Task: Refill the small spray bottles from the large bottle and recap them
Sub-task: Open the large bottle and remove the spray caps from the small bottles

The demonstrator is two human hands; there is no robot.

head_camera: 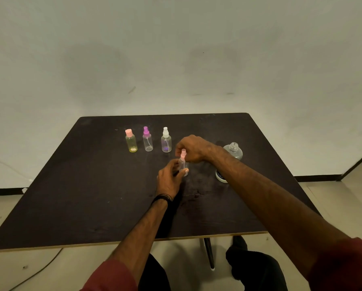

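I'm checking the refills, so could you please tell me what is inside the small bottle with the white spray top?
Inside the white-topped bottle, a thin dip tube runs down and something purple sits at the bottom. Whether it holds clear liquid cannot be told from this view.

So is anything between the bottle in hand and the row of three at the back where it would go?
Nothing visible. The small bottle, held by the left hand with the right hand on its pink cap, sits just in front of the row; bare table lies between.
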